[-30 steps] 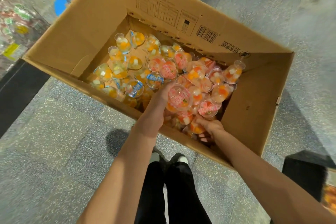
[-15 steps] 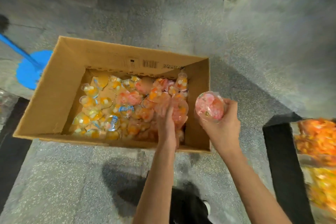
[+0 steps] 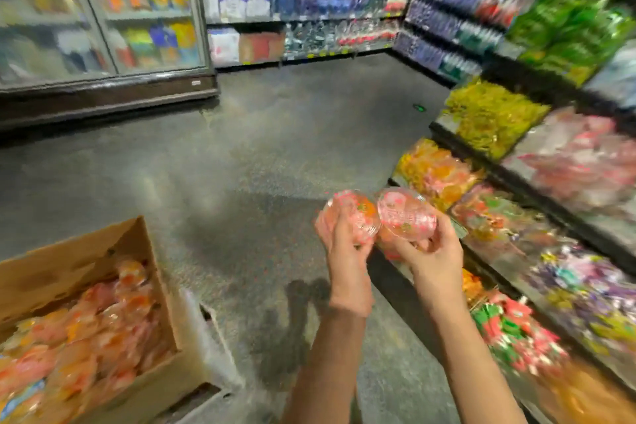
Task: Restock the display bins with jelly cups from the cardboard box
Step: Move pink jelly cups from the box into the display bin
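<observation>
Curling round pink-lidded jelly cups (image 3: 406, 213), both hands gripped: left hand (image 3: 346, 237), right hand (image 3: 432, 251), held near the display bins (image 3: 437, 172). Cardboard box (image 3: 103, 251) looked far from emptied; much restocking appeared left. Grey speckled floor (image 3: 258, 155); blurred shelves (image 3: 303, 3) and cooler doors (image 3: 103, 10).

1. Open grey floor (image 3: 261, 148) stretches ahead between the glass-door cooler (image 3: 103, 21) on the left and the display bins (image 3: 516, 217) on the right.
2. The cardboard box (image 3: 86, 303) sits low on the left, its top open.
3. The bins are heaped high, with shelves (image 3: 568, 21) overhanging above them.
</observation>
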`<action>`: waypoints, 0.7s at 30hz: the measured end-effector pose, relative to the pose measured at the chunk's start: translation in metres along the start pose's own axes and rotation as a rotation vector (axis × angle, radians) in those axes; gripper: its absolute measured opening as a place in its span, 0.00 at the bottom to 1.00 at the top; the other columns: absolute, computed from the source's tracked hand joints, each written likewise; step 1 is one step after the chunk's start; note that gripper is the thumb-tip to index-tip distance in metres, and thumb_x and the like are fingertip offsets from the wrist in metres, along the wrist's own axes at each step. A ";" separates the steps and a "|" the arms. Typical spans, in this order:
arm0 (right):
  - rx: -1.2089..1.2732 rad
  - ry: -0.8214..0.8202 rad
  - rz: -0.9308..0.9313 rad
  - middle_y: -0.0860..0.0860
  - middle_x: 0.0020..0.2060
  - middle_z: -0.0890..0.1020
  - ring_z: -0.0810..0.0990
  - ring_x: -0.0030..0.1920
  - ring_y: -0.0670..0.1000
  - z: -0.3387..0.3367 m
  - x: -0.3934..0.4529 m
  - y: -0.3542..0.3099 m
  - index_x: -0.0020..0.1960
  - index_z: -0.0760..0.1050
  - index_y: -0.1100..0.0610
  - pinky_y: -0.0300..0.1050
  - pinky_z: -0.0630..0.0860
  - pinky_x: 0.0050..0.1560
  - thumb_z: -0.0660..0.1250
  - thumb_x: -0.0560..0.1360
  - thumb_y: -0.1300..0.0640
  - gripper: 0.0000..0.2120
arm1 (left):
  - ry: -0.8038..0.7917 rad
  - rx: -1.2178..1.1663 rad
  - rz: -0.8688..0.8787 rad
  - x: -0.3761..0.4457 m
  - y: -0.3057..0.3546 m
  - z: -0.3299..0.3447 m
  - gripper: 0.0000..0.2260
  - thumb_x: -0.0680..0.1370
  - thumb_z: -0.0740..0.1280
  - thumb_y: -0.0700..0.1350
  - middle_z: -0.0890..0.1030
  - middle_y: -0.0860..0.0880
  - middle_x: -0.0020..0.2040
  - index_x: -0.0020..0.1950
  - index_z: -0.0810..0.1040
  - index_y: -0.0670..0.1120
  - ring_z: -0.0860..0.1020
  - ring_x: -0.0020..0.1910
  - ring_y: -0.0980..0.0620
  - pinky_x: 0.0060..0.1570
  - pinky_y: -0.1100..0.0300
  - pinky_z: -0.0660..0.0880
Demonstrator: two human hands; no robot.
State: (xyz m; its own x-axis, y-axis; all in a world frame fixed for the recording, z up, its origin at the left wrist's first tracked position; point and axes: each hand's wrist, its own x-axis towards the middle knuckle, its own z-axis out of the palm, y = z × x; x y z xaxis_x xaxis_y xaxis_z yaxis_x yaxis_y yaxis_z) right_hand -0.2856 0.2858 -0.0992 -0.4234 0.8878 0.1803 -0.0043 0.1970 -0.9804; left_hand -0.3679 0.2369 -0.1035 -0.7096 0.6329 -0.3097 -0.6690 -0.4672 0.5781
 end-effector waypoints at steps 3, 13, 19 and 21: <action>0.028 0.109 -0.086 0.46 0.59 0.77 0.78 0.55 0.36 -0.100 -0.004 -0.017 0.69 0.66 0.55 0.32 0.75 0.52 0.73 0.68 0.68 0.33 | -0.113 0.032 -0.082 -0.048 -0.067 0.070 0.18 0.77 0.66 0.44 0.77 0.49 0.62 0.66 0.68 0.51 0.77 0.58 0.53 0.61 0.52 0.72; 0.162 0.607 -0.004 0.53 0.58 0.80 0.79 0.60 0.55 -0.388 -0.059 -0.010 0.63 0.73 0.54 0.58 0.74 0.62 0.70 0.73 0.58 0.18 | -0.350 0.193 -0.410 -0.197 -0.286 0.198 0.18 0.78 0.63 0.40 0.76 0.43 0.63 0.67 0.67 0.52 0.77 0.59 0.45 0.56 0.51 0.73; 0.020 0.709 -0.026 0.42 0.54 0.79 0.78 0.54 0.35 -0.504 -0.087 0.002 0.62 0.71 0.50 0.31 0.73 0.54 0.69 0.74 0.58 0.18 | -0.421 0.300 -0.483 -0.231 -0.389 0.233 0.17 0.78 0.63 0.38 0.76 0.43 0.61 0.66 0.69 0.47 0.79 0.57 0.46 0.45 0.58 0.77; 0.037 0.718 0.019 0.49 0.55 0.81 0.80 0.58 0.47 -0.542 -0.089 0.011 0.60 0.74 0.54 0.39 0.77 0.53 0.70 0.71 0.52 0.19 | -0.441 0.304 -0.517 -0.235 -0.423 0.246 0.18 0.78 0.64 0.38 0.76 0.43 0.63 0.67 0.70 0.47 0.78 0.58 0.46 0.48 0.56 0.78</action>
State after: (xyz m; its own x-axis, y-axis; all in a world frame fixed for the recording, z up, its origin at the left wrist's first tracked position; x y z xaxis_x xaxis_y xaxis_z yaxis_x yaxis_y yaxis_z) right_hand 0.2434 0.4345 -0.0833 0.2766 0.9479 0.1582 -0.0391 0.1756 -0.9837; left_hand 0.1360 0.4379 -0.0890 -0.1233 0.9446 -0.3043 -0.7573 0.1086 0.6440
